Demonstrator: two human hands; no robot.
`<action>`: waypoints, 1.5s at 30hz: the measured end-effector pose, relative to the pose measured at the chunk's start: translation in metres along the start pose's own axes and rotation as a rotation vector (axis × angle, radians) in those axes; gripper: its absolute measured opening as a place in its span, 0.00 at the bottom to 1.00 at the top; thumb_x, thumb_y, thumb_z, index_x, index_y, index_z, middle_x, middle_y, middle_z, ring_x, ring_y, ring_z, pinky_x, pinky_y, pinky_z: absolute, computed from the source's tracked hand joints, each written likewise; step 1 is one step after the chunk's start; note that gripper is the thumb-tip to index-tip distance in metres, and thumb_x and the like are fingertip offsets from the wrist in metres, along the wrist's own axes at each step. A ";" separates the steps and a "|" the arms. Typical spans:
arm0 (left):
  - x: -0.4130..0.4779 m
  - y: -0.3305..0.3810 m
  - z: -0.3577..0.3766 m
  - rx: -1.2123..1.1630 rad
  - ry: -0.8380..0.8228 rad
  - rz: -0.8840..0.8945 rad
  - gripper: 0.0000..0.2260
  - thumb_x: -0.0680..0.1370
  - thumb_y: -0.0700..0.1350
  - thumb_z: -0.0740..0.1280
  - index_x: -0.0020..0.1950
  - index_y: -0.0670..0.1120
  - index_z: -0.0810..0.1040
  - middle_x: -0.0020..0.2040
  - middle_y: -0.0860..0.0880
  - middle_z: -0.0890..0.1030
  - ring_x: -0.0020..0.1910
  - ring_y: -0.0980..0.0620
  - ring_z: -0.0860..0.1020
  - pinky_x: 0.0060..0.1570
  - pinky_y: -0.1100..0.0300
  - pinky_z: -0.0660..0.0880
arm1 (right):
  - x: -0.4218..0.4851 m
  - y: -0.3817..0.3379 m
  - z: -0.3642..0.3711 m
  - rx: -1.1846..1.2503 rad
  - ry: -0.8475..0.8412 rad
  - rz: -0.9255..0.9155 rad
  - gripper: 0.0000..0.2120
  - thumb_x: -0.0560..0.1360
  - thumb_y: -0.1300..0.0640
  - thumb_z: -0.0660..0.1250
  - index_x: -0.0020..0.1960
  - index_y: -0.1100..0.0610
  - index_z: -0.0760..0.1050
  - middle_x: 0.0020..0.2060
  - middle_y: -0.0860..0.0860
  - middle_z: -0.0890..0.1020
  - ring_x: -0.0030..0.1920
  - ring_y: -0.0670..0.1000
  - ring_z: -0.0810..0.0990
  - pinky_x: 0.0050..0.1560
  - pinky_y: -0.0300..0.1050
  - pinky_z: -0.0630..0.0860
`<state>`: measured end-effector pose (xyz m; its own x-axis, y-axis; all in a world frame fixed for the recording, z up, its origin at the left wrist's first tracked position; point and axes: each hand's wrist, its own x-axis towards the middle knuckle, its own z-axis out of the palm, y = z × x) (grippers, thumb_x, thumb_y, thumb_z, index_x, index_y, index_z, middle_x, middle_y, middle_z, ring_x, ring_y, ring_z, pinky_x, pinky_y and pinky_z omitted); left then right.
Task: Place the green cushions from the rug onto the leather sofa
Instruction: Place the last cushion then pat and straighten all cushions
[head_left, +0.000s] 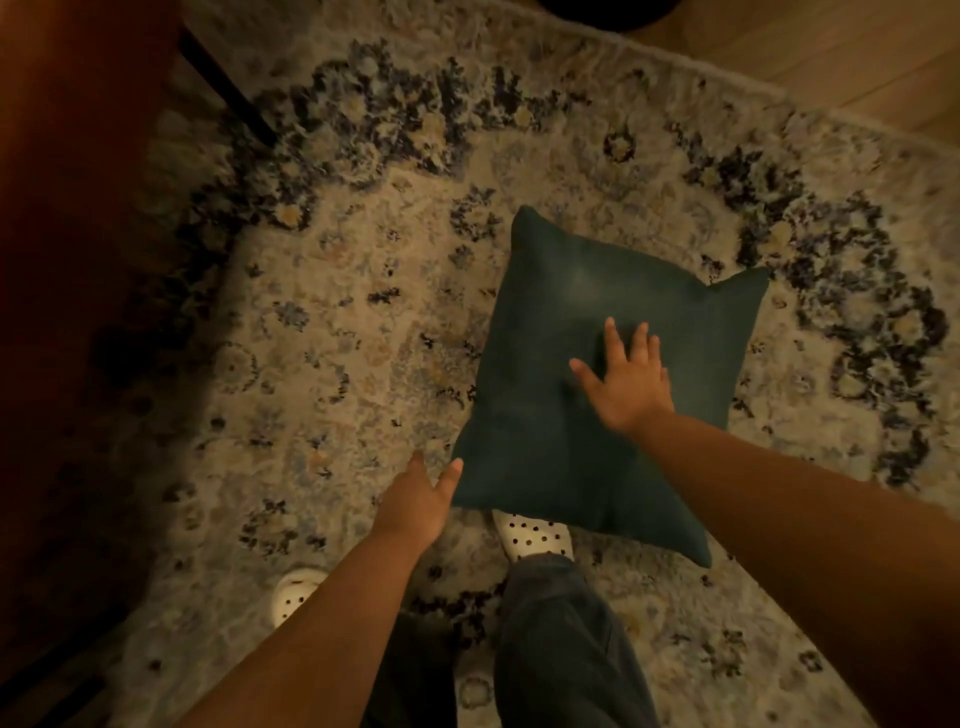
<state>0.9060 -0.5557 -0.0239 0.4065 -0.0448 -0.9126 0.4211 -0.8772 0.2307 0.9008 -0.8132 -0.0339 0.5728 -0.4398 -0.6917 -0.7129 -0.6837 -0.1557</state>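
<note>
Head view, looking straight down, dim warm light.

Right hand: arm reaches in from the lower right, forearm straight, palm facing down. Fingers spread wide and laid over the top face of the green cushion. The hand is not closed on anything; whether the palm presses the fabric or sits just above it cannot be told.

Left hand: arm reaches in from the bottom centre-left. Hand open, fingers loosely extended, fingertips at the cushion's near-left corner, touching or just beside it; contact cannot be confirmed. Nothing is held in it.

Cushion: one dark green square cushion, seen corner-on, lying on the patterned rug right of centre. Its near edge overlaps the toe of the person's right shoe, which is white with dark holes. A second white shoe shows at lower left beside the left forearm. Dark trouser legs fill the bottom centre.

Surroundings: the rug is cream with a dark blue floral border. A reddish-brown surface takes up the left edge; too dark to identify it. Bare wooden floor shows at the upper right, past the rug's edge.

No containers in view.
</note>
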 end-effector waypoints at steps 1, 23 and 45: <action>0.010 0.001 0.005 0.016 -0.020 -0.002 0.35 0.79 0.63 0.53 0.78 0.43 0.49 0.77 0.42 0.59 0.74 0.43 0.60 0.72 0.55 0.57 | 0.007 0.004 0.005 0.012 0.042 0.045 0.36 0.77 0.35 0.51 0.78 0.49 0.40 0.77 0.57 0.40 0.76 0.58 0.39 0.74 0.60 0.45; 0.129 0.076 0.072 -0.284 0.062 0.213 0.33 0.77 0.67 0.49 0.76 0.50 0.59 0.73 0.46 0.68 0.71 0.44 0.67 0.68 0.54 0.62 | 0.115 0.107 -0.003 0.392 0.286 0.203 0.44 0.65 0.22 0.54 0.75 0.37 0.45 0.77 0.55 0.44 0.76 0.60 0.44 0.73 0.66 0.45; -0.021 0.058 -0.038 -0.096 0.791 0.482 0.27 0.77 0.67 0.49 0.32 0.46 0.67 0.24 0.46 0.72 0.24 0.46 0.71 0.26 0.56 0.66 | 0.036 -0.011 -0.006 0.995 0.267 -0.017 0.40 0.70 0.30 0.58 0.75 0.51 0.58 0.74 0.51 0.64 0.73 0.52 0.63 0.72 0.51 0.59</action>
<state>0.9524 -0.5873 0.0211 0.9744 -0.0242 -0.2233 0.1138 -0.8040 0.5837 0.9317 -0.8248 -0.0523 0.5706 -0.6325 -0.5238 -0.6467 0.0470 -0.7613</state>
